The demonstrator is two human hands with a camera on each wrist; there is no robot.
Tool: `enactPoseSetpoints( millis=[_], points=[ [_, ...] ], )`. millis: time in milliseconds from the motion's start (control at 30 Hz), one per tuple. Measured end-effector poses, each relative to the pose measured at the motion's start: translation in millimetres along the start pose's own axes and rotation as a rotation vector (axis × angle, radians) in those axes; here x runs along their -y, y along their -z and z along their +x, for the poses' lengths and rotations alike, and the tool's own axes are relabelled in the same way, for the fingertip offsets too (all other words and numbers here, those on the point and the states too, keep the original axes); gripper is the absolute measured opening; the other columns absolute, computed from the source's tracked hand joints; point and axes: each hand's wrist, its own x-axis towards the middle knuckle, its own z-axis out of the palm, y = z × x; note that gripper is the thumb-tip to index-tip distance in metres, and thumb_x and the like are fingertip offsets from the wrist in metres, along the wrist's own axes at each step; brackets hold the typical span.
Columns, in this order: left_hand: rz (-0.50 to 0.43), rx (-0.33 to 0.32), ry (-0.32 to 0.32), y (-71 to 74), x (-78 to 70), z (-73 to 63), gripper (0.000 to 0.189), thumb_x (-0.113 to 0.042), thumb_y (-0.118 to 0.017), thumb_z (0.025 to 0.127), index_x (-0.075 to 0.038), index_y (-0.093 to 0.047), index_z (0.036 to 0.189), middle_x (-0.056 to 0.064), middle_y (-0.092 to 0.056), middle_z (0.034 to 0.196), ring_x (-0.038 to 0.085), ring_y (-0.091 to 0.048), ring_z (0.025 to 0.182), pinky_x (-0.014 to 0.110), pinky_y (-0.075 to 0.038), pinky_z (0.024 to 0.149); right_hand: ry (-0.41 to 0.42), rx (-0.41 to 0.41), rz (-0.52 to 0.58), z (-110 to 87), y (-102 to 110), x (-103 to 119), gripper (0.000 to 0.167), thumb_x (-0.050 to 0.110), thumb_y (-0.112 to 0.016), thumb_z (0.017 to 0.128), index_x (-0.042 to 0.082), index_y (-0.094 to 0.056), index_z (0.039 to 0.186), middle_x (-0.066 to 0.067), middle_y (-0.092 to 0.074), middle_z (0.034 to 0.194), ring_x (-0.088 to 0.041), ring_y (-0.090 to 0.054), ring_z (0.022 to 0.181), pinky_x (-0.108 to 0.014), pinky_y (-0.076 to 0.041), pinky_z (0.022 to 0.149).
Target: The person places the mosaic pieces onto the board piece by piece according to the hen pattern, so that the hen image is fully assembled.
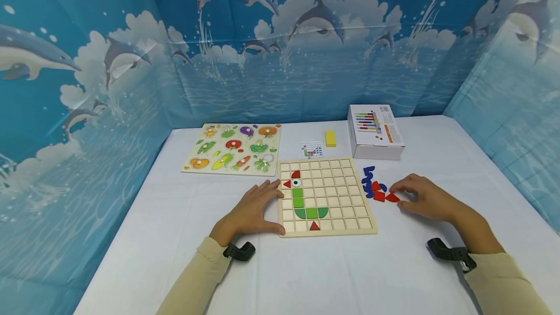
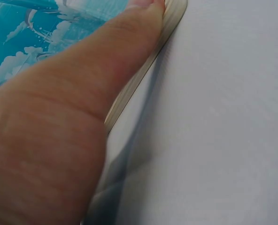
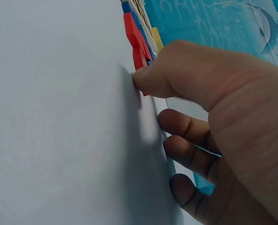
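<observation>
Centrally, left hand spread wide, touching square-gridded pale wooden board; right of centre, right hand pinching flat red triangle near curved blue pieces.

The work area is enclosed on three visible sides by printed fabric: a rear panel, a left panel and a right panel. The print shows leaping dolphins, white clouds and rippled water, with deeper blue along the upper rear section. Creases and folds mark the fabric. The desk has a white, matte surface; its far edge meets the rear panel. Illumination is diffuse; shadows on the desk are soft-edged.
</observation>
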Motion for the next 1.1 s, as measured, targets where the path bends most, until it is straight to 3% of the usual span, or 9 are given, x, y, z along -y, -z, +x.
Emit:
enactPoseSetpoints(
  millis=[267,467,867,1100],
  points=[
    [-0.003,-0.003,0.004,-0.6,-0.1,-0.5,0.090,-0.079,-0.074,0.069,-0.027,-0.050,0.138,-0.007,-0.017,0.168,0.020,-0.010,0.154,0.044,-0.010,0.122,0.047,-0.012,0.019,-1.1,0.7,-0.9,0.032,0.008,-0.084,0.081,0.014,-0.074,0.111,-0.006,-0.062,0.109,-0.032,-0.057,0.107,-0.057,-0.053,0.090],
    [0.002,-0.005,0.001,-1.5,0.1,-0.9,0.090,-0.079,-0.073,0.069,-0.028,-0.049,0.138,-0.007,-0.018,0.168,0.020,-0.010,0.153,0.045,-0.010,0.122,0.009,-0.010,0.018,-1.1,-0.5,-2.9,0.032,0.008,-0.086,0.079,0.010,-0.072,0.108,-0.008,-0.062,0.111,-0.031,-0.057,0.107,-0.058,-0.052,0.093],
    [-0.005,-0.006,0.002,-1.3,-0.8,-1.0,0.090,-0.079,-0.074,0.069,-0.027,-0.050,0.139,-0.007,-0.018,0.168,0.021,-0.010,0.154,0.046,-0.010,0.122,-0.003,-0.047,-0.009,-0.2,-0.9,-0.4,0.025,0.008,-0.085,0.079,0.011,-0.071,0.099,0.000,-0.065,0.100,-0.025,-0.059,0.097,-0.053,-0.056,0.089],
    [0.005,0.003,0.004,-0.7,0.0,0.0,0.091,-0.079,-0.074,0.069,-0.027,-0.049,0.140,-0.007,-0.016,0.168,0.019,-0.009,0.153,0.044,-0.009,0.122,-0.001,-0.053,-0.013,-0.1,0.7,2.9,0.026,0.009,-0.086,0.077,0.011,-0.070,0.098,0.001,-0.064,0.098,-0.023,-0.061,0.094,-0.045,-0.059,0.085]
  ],
)
